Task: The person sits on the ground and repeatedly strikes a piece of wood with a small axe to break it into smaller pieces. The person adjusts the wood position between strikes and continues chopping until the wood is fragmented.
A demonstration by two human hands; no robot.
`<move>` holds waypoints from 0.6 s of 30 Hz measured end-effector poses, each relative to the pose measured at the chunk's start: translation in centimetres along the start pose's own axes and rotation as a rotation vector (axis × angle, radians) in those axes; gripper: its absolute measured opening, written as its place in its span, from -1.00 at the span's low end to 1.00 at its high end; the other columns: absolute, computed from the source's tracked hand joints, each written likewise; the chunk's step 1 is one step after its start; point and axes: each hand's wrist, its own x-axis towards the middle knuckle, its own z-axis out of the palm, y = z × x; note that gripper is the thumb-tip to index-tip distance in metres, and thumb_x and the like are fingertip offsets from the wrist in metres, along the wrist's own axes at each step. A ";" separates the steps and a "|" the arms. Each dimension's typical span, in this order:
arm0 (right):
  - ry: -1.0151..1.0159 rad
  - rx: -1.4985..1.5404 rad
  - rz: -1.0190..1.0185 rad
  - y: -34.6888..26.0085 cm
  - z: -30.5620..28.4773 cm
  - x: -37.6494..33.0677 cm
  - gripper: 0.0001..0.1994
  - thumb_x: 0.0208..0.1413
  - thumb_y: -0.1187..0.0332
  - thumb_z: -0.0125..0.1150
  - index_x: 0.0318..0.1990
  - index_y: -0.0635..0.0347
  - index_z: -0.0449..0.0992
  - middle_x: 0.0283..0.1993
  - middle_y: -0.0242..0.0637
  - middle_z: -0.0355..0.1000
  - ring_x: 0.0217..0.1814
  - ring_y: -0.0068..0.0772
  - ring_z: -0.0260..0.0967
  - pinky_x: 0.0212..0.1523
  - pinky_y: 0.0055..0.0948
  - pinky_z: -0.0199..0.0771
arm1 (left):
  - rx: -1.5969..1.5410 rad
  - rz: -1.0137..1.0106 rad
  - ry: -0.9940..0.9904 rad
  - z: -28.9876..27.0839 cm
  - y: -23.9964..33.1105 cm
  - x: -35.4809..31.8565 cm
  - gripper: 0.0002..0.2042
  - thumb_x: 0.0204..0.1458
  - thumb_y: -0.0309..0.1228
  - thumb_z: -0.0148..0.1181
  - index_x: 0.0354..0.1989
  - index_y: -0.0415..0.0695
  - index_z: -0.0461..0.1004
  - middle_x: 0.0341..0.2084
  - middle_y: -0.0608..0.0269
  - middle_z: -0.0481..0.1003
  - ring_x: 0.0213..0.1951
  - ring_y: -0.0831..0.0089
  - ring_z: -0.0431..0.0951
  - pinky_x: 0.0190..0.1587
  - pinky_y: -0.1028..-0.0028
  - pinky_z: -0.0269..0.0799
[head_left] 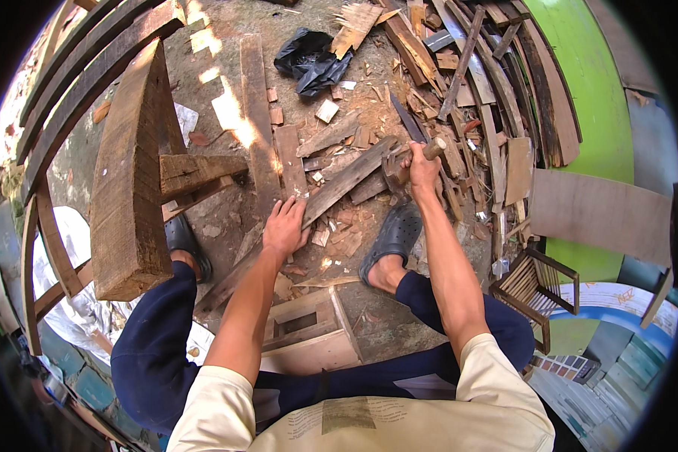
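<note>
Noted, on the littered brown-grey ground [384, 320]: long, narrow, weathered brown wooden board [346, 183], lying slantwise from near left to far right. Rough and unpainted on the upper face, streaked darker along the grain, worn at the edges. Covered partway along by the left grip [285, 226], laid palm down with fingers spread loosely across the wood.

In the right grip [423, 169], closed around the handle: hand tool with rounded, pale-brown wooden handle [435, 148] and dark, blocky head. Held at the far part of the board; impossible to tell whether touching. Exact type of head not determinable, being partly hidden.

Containers, as inspected: between the navy-trousered legs [158, 346], pale wooden box [309, 358] with rectangular opening in the upper part; dark within, contents not discernible. To the right, open, dark-brown slatted wooden crate [521, 280], standing tilted beside a curved lime-green panel [591, 83]; contents too small to identify. Beyond the board, crumpled black plastic bag [313, 64], lying near a splintered, light-brown wood piece [355, 26]; contents concealed by folds.
</note>
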 end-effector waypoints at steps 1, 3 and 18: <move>0.012 -0.080 -0.024 0.1 0.3 0.1 -0.72 0.12 0.30 0.25 -0.56 0.24 0.42 -0.65 -0.35 0.35 -0.61 -0.47 0.37 -0.50 -0.43 0.38 | -0.004 -0.004 -0.007 0.0 0.0 0.1 -0.35 0.01 -0.19 0.26 0.26 -0.21 0.24 0.17 0.09 0.39 0.34 0.23 0.24 0.41 0.21 0.07; 0.035 -0.242 -0.073 0.2 0.8 0.1 -0.75 0.12 0.31 0.24 -0.52 0.22 0.39 -0.66 -0.38 0.30 -0.65 -0.52 0.29 -0.57 -0.45 0.33 | -0.002 -0.012 -0.025 0.0 0.0 0.1 -0.34 0.02 -0.18 0.25 0.27 -0.20 0.23 0.18 0.10 0.38 0.34 0.23 0.23 0.42 0.21 0.05; 0.169 -0.420 -0.060 -1.0 4.0 -0.1 -0.64 -0.04 0.17 0.19 -0.54 0.40 0.50 -0.61 -0.17 0.45 -0.50 -0.32 0.43 -0.35 -0.24 0.39 | 0.000 -0.025 -0.063 0.0 -0.1 0.1 -0.34 0.06 -0.15 0.22 0.31 -0.17 0.20 0.23 0.14 0.35 0.37 0.24 0.18 0.43 0.20 0.01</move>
